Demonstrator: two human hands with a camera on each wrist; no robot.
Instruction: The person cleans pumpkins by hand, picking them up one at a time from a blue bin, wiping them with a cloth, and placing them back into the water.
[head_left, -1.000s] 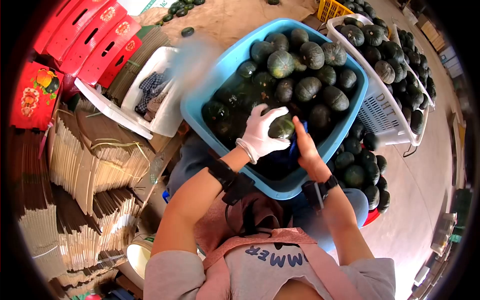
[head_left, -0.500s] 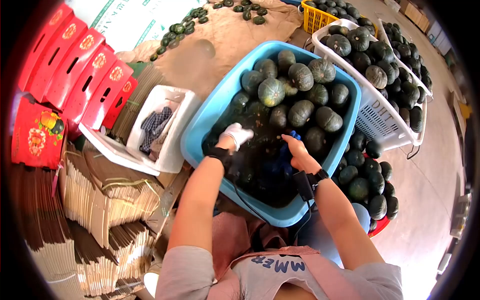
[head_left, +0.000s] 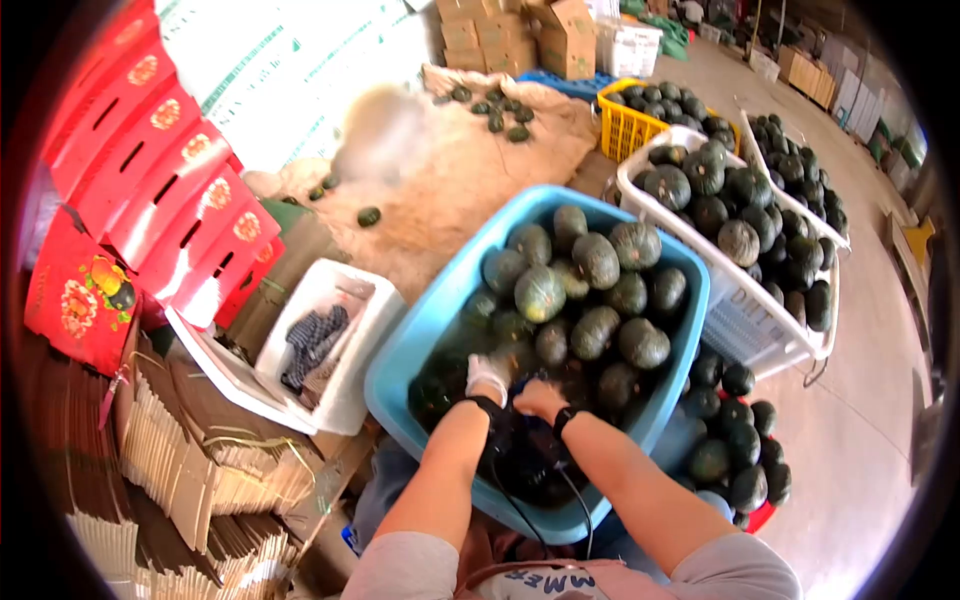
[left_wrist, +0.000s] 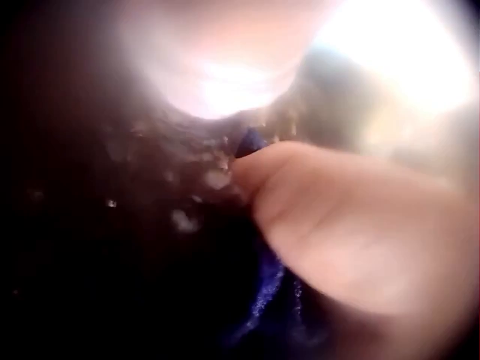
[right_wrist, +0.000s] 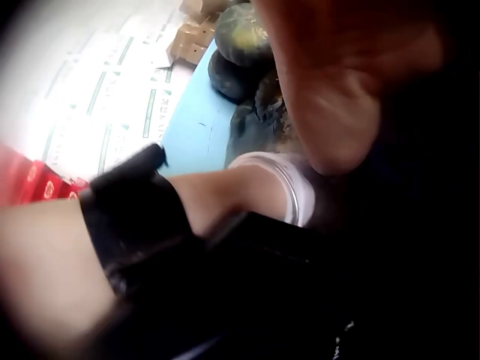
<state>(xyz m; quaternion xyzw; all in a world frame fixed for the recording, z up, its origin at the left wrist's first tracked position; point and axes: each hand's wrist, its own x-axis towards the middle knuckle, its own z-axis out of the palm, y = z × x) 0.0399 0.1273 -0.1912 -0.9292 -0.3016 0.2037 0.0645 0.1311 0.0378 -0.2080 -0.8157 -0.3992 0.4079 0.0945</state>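
A blue plastic tub holds dark water and a heap of dark green pumpkins. Inside it, toward the near side, my left hand in a white glove reaches down into the water, its fingers hidden there. Close beside it is my bare right hand, also low at the water. A blue cloth shows above and below the right hand's edge in the left wrist view, gripped by that hand. In the right wrist view the glove's cuff lies just beyond the right palm.
White crates and a yellow crate of pumpkins stand right of the tub. More pumpkins are piled at its near right. Leftward are a foam box with cloths, red cartons and stacked flattened cardboard.
The left hand let go of a pumpkin in the tub, moved left into the water, then came back beside the right hand. The right hand moved left and down with the blue cloth. The head view tilted up.
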